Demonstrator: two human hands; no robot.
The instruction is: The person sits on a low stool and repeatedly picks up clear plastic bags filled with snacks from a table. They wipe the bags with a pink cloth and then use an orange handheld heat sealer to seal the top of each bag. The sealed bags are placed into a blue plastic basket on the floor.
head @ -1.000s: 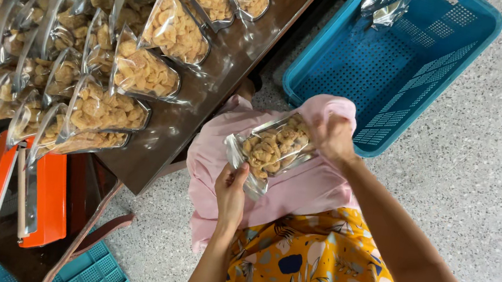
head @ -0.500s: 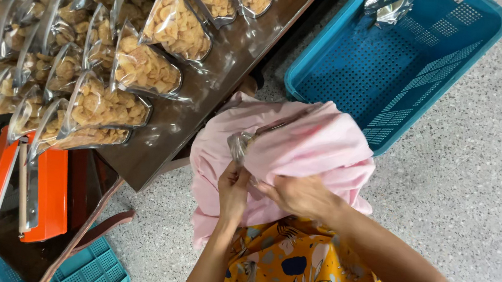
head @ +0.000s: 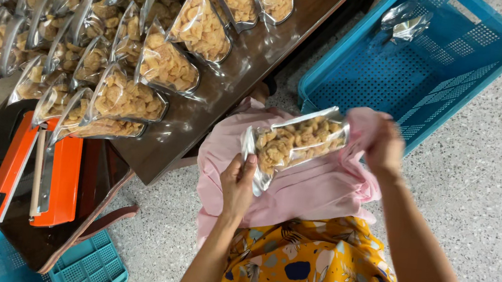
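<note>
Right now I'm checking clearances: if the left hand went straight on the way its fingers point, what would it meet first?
The left hand already pinches the snack pouch; beyond lies the brown table, though depth is unclear.

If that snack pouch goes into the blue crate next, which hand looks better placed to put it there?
Probably the right hand: it grips the pink cloth at the pouch end nearest the blue crate. The left hand pinches the far end, toward the table.
</note>
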